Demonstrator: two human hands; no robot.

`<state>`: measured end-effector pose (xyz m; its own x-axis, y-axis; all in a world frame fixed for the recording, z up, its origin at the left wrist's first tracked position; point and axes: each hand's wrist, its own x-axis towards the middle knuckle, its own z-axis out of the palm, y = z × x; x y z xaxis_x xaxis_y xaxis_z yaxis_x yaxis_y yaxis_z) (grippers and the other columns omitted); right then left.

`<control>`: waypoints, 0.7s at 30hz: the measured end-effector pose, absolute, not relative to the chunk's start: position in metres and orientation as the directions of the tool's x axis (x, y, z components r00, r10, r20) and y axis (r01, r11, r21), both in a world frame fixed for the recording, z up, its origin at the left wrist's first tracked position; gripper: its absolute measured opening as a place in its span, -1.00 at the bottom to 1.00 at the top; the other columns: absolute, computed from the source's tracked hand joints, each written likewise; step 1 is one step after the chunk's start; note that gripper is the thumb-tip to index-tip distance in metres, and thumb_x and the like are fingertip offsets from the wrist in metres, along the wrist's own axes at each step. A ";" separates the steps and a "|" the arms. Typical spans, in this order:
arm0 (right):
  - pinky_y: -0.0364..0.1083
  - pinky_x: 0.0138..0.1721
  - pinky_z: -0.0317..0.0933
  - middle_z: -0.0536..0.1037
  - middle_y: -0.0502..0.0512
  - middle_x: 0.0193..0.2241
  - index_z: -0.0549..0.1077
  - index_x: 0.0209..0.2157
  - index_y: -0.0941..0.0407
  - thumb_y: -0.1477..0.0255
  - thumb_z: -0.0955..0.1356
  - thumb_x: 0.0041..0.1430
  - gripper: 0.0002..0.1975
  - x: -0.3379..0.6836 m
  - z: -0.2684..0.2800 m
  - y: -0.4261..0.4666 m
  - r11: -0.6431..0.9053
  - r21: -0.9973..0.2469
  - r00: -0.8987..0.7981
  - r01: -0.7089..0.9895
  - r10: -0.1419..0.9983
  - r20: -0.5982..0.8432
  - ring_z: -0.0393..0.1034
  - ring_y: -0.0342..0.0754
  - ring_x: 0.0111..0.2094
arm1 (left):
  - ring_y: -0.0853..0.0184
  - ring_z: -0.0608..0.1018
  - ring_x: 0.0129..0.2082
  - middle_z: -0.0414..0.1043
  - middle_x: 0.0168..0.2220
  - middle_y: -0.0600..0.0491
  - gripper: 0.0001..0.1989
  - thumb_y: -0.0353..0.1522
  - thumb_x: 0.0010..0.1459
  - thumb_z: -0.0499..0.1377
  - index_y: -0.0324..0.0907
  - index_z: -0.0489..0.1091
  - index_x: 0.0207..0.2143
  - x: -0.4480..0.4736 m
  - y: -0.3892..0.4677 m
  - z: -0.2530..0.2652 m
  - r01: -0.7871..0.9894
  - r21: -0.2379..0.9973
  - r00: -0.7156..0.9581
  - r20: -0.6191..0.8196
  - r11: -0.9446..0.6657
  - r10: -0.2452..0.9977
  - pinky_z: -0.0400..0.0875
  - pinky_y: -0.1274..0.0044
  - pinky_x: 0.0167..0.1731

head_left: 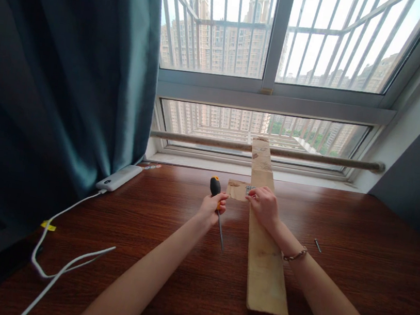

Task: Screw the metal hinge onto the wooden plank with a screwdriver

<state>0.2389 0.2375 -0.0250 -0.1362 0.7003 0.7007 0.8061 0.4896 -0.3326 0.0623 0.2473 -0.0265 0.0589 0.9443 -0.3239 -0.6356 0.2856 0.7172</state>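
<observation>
My left hand is closed around a screwdriver with a black and yellow handle. Its shaft points down toward the table, and the thumb and forefinger reach the left end of a short wooden board. That short board meets a long wooden plank, which runs away from me toward the window. At their junction is a small metal plate, partly covered by my right hand. The right fingers are pinched together on the plate; anything smaller between them is hidden.
A screw lies on the brown table to the right. At the left are a white power bank and a white cable. A horizontal rail crosses before the window, near the plank's far end. A dark curtain hangs left.
</observation>
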 end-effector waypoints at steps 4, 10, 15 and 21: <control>-0.06 -0.24 0.24 0.53 0.11 -0.32 0.42 -0.22 0.13 0.34 0.36 0.04 -0.75 0.252 0.003 0.229 0.491 -0.394 -0.077 0.777 0.696 0.714 0.38 0.00 -0.26 | 0.64 0.21 -0.74 0.21 -0.62 0.13 -0.86 -0.66 -0.06 0.12 -0.35 0.26 -0.43 0.063 0.246 -0.028 -0.640 0.718 0.046 -0.321 0.274 0.946 0.04 0.81 -0.81; -0.12 -0.43 0.18 0.52 0.09 -0.51 0.46 -0.48 0.12 0.28 0.34 0.01 -0.81 0.335 0.029 0.203 -0.003 -0.344 0.140 0.939 0.917 0.374 0.43 -0.02 -0.43 | 0.64 0.22 -0.73 0.21 -0.62 0.13 -0.86 -0.67 -0.07 0.12 -0.34 0.26 -0.44 0.063 0.246 -0.029 -0.660 0.696 0.053 -0.332 0.282 0.942 0.08 0.82 -0.80; -0.09 -0.55 0.15 0.51 0.22 -0.51 0.42 -0.61 0.15 0.21 0.46 -0.29 -0.70 0.413 -0.026 0.187 -0.361 -0.190 0.361 0.913 0.932 -0.038 0.44 0.11 -0.46 | 0.63 0.23 -0.73 0.21 -0.63 0.13 -0.86 -0.67 -0.07 0.13 -0.34 0.27 -0.45 0.064 0.246 -0.028 -0.671 0.680 0.061 -0.346 0.295 0.936 0.11 0.81 -0.80; -0.15 -0.61 0.18 0.42 0.10 -0.77 0.40 -0.79 0.15 0.54 0.42 -0.35 -0.87 0.438 -0.066 0.177 -0.374 -0.439 0.309 0.817 0.927 -0.214 0.36 -0.05 -0.67 | 0.62 0.25 -0.72 0.23 -0.62 0.12 -0.86 -0.66 -0.08 0.14 -0.34 0.27 -0.46 0.065 0.243 -0.026 -0.679 0.671 0.065 -0.349 0.297 0.935 0.13 0.81 -0.80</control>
<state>0.4376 0.1775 -0.0657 0.3094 0.9265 -0.2140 0.8167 -0.3742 -0.4394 0.0645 0.2429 -0.0263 0.0646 0.9350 -0.3487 -0.6794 0.2971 0.6709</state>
